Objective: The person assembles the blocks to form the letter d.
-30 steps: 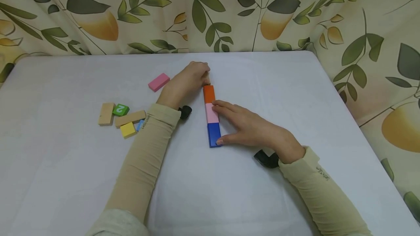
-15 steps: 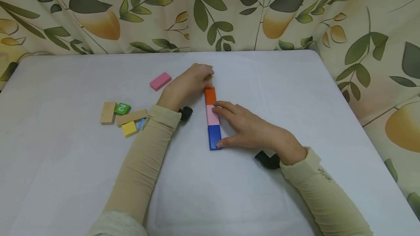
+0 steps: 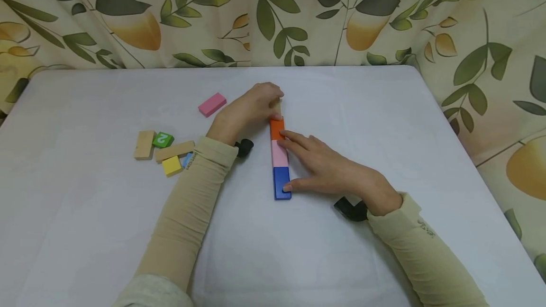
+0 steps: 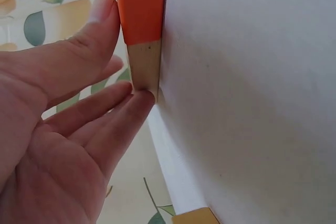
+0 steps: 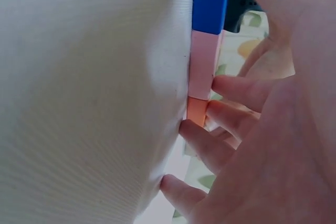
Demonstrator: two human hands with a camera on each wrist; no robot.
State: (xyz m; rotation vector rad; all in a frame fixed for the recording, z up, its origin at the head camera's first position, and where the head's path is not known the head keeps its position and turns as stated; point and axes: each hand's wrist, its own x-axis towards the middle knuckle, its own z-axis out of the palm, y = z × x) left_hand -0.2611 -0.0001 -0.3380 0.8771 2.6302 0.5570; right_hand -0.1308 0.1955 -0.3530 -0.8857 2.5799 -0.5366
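Observation:
A straight row of blocks lies on the table: a blue block (image 3: 282, 183) nearest the person, a light pink block (image 3: 279, 154), an orange block (image 3: 277, 129), and a plain wooden block (image 4: 144, 64) at the far end. My left hand (image 3: 251, 105) reaches over the far end. Its fairly straight fingers touch the end of the wooden block, while the thumb lies along the orange one. From the right side, my right hand (image 3: 330, 169) spreads along the row. Its thumb is on the blue block, and its fingertips touch the light pink and orange blocks.
A darker pink block (image 3: 212, 104) lies left of my left hand. Farther left is a loose group: an upright-lying wooden block (image 3: 144, 145), a green block (image 3: 163, 139) marked 2, a long wooden block (image 3: 175, 151), a yellow block (image 3: 172, 166) and a partly hidden light blue block (image 3: 187, 160).
The row has slid slightly toward the person, with my left hand following at its far end. My right hand stays along its right side. The head view has shifted a little.

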